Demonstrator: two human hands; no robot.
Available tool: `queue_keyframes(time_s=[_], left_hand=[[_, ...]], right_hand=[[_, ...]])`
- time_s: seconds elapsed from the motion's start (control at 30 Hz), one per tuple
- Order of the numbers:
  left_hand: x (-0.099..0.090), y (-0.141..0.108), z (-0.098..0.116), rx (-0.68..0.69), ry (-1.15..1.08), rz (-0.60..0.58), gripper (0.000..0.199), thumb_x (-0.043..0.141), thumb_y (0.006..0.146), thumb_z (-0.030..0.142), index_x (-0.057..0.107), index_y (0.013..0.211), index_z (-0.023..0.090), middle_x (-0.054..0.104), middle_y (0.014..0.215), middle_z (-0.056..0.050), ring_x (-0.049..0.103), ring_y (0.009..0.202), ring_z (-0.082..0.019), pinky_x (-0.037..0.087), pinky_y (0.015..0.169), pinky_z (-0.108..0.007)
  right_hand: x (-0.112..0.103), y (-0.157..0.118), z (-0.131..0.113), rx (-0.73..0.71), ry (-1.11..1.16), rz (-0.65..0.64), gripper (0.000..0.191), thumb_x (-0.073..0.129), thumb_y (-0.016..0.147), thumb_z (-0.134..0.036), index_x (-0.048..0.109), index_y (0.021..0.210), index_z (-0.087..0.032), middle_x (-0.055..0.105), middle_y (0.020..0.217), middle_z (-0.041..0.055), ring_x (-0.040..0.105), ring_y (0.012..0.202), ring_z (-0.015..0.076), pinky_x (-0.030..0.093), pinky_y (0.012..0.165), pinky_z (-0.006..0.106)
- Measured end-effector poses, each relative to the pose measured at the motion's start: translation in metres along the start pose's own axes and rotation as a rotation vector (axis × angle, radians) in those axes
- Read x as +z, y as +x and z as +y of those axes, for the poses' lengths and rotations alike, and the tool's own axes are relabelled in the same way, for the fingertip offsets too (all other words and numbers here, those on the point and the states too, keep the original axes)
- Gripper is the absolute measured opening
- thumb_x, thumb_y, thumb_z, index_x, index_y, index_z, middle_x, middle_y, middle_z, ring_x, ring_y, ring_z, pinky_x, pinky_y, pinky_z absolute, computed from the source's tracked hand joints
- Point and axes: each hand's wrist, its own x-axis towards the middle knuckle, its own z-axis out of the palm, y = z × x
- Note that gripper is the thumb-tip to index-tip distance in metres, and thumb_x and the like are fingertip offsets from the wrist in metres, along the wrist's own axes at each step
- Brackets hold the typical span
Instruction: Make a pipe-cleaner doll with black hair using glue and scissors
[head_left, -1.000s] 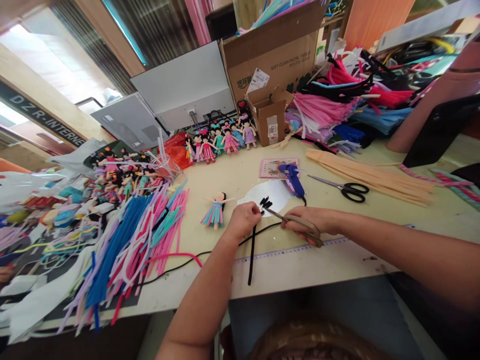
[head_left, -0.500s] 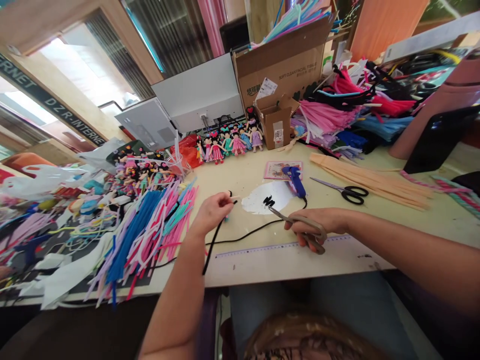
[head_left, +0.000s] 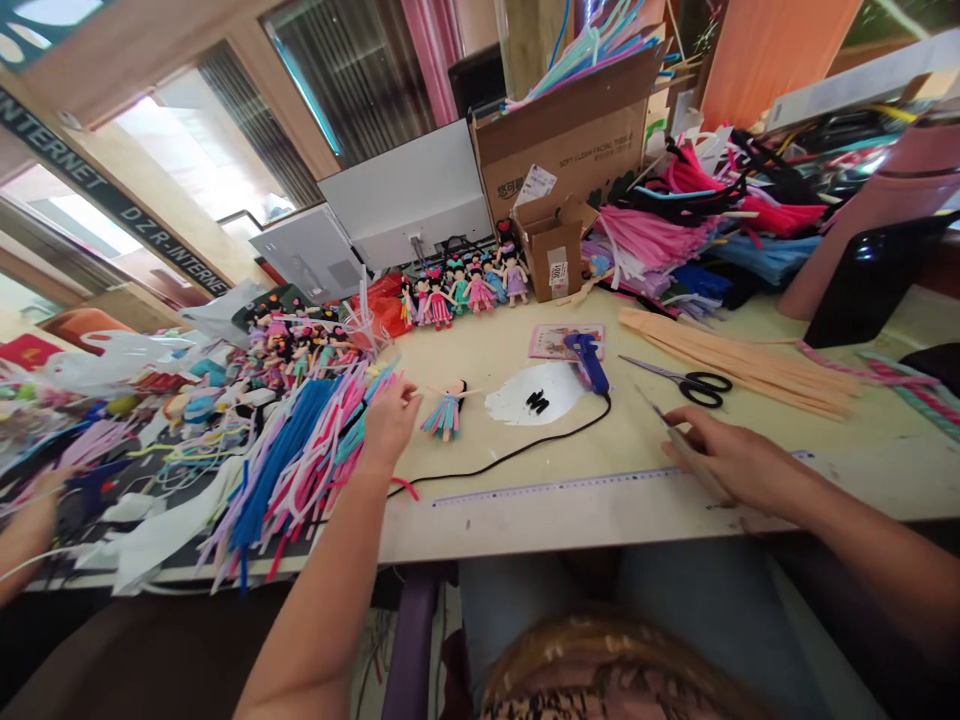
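A small doll (head_left: 446, 410) with a striped blue, teal and pink skirt lies on the table. Just left of it is my left hand (head_left: 388, 428), beside the pipe cleaner bundle (head_left: 334, 425); its fingers are pinched together, and I cannot make out anything in them. My right hand (head_left: 724, 458) is closed around tan-handled scissors (head_left: 696, 465), blurred and held near the ruler. Short black pieces (head_left: 537, 402) rest on a white round sheet (head_left: 502, 400). By the sheet's right edge stands a blue glue gun (head_left: 591, 362).
Black-handled scissors (head_left: 701, 386) and peach pipe cleaners (head_left: 735, 365) lie at right. A ruler (head_left: 555, 488) runs along the front edge, a black cord (head_left: 517, 448) behind it. Finished dolls (head_left: 465, 290) stand near a small carton (head_left: 553, 250). Another person's hand (head_left: 34, 525) is at far left.
My left hand has moved left, away from the doll, which now shows on the table. The black strip beside it is no longer seen. My right hand has moved right with the scissors.
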Motion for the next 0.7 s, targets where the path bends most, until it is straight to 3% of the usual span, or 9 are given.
queue_keyframes(time_s=[0.07, 0.13, 0.27, 0.47, 0.6, 0.7], left_hand=[[0.010, -0.001, 0.040, 0.114, -0.109, -0.100, 0.019, 0.049, 0.086, 0.033, 0.063, 0.091, 0.021, 0.067, 0.095, -0.005, 0.060, 0.088, -0.018, 0.043, 0.082, -0.029], [0.028, -0.002, 0.076, 0.232, -0.155, -0.305, 0.015, 0.055, 0.082, 0.030, 0.065, 0.088, 0.021, 0.067, 0.092, -0.004, 0.060, 0.091, -0.018, 0.043, 0.083, -0.028], [0.066, 0.003, 0.119, 0.215, -0.132, -0.450, 0.032, 0.066, 0.074, 0.034, 0.063, 0.101, 0.018, 0.066, 0.105, -0.008, 0.061, 0.095, -0.022, 0.044, 0.083, -0.030], [0.085, 0.015, 0.134, 0.175, -0.023, -0.521, 0.042, 0.071, 0.064, 0.039, 0.064, 0.098, 0.016, 0.064, 0.106, -0.011, 0.063, 0.090, -0.023, 0.045, 0.072, -0.028], [0.092, 0.022, 0.138, 0.189, 0.021, -0.511, 0.025, 0.064, 0.067, 0.029, 0.068, 0.090, 0.017, 0.068, 0.098, -0.011, 0.064, 0.086, -0.023, 0.046, 0.072, -0.029], [0.098, 0.026, 0.141, 0.171, -0.002, -0.514, 0.017, 0.061, 0.066, 0.019, 0.069, 0.080, 0.019, 0.070, 0.087, -0.010, 0.065, 0.081, -0.023, 0.046, 0.072, -0.030]], right_hand=[[-0.009, -0.001, 0.004, 0.089, -0.188, 0.108, 0.046, 0.035, 0.089, -0.054, 0.045, 0.122, -0.024, 0.068, 0.102, 0.0139, 0.064, 0.087, 0.0316, 0.043, 0.067, 0.037], [-0.016, -0.002, 0.006, 0.156, -0.319, 0.154, 0.046, 0.030, 0.090, -0.051, 0.045, 0.124, -0.025, 0.066, 0.112, 0.0160, 0.064, 0.095, 0.0353, 0.042, 0.067, 0.040], [-0.023, -0.002, 0.011, 0.189, -0.413, 0.170, 0.041, 0.027, 0.091, -0.047, 0.044, 0.120, -0.024, 0.061, 0.124, 0.0150, 0.063, 0.101, 0.0365, 0.043, 0.069, 0.043], [-0.022, 0.000, 0.029, 0.241, -0.501, 0.180, 0.041, 0.024, 0.092, -0.049, 0.046, 0.114, -0.022, 0.062, 0.118, 0.0154, 0.062, 0.098, 0.0374, 0.043, 0.068, 0.044], [-0.022, 0.004, 0.037, 0.088, -0.608, 0.321, 0.040, 0.028, 0.093, -0.045, 0.053, 0.109, -0.019, 0.063, 0.108, 0.0159, 0.058, 0.102, 0.0367, 0.043, 0.078, 0.045], [-0.022, 0.007, 0.028, -0.040, -0.538, 0.379, 0.041, 0.032, 0.093, -0.042, 0.057, 0.114, -0.018, 0.064, 0.111, 0.0148, 0.057, 0.106, 0.0340, 0.043, 0.085, 0.043]])
